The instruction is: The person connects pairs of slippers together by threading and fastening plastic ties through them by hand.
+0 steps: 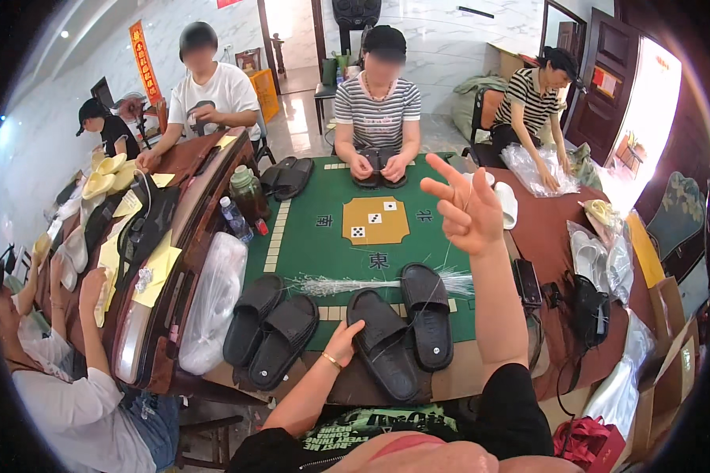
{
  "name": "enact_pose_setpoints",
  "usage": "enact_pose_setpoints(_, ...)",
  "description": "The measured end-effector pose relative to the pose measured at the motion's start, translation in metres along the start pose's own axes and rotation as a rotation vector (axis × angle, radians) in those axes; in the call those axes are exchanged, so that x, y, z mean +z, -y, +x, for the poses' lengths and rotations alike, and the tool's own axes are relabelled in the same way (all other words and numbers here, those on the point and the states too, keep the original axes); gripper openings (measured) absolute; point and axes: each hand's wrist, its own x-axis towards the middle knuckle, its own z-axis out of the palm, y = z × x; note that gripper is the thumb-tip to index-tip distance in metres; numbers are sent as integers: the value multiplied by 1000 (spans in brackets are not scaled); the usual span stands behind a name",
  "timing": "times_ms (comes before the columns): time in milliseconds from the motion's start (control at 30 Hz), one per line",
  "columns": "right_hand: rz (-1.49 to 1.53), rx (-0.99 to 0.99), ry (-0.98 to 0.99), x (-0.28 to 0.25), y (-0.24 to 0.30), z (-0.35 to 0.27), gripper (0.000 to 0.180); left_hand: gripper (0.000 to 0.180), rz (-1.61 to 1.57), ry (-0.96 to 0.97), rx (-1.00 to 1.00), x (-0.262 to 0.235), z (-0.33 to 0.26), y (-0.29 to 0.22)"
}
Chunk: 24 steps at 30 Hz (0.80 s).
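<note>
Resting on the near edge of the green game table [308, 236], the left hand [341, 344] is touching the heel end of a black slide sandal [383, 352], fingers curled loosely against its sole rather than clamped around it. A second black sandal [427, 314] is lying just beside the first, on its right. The right hand [464, 206] is being held raised above the table, fingers spread wide apart; a thin clear strand appears to be running down from it toward the sandals, though the view is too coarse to confirm a pinch. A bundle of clear plastic ties [347, 285] is lying across the felt just behind the sandals. Another pair of black sandals [270, 329] is sitting to the left, near a clear plastic bag [211, 307]. Across the table, a person in a striped shirt [378, 110] is handling a dark sandal.
</note>
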Motion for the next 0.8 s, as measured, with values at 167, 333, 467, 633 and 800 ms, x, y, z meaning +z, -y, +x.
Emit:
enact_pose_setpoints(167,-507,114,-420,-19,-10,-23,52,52,10,62,109,-5,1,6)
enact_pose_setpoints(333,-1774,600,-634,-97,-53,-109,74,55,31,133,138,-9,2,12)
enact_pose_setpoints(467,-1708,839,-556,-142,-83,-178,91,53,29,167,179,-6,3,12)
enact_pose_setpoints(633,-1963,645,-819,-142,-109,-188,52,51,79,168,96,3,14,3)
enact_pose_setpoints(800,-2032,610,-983,-91,-104,-182,48,50,27,244,115,16,13,-12)
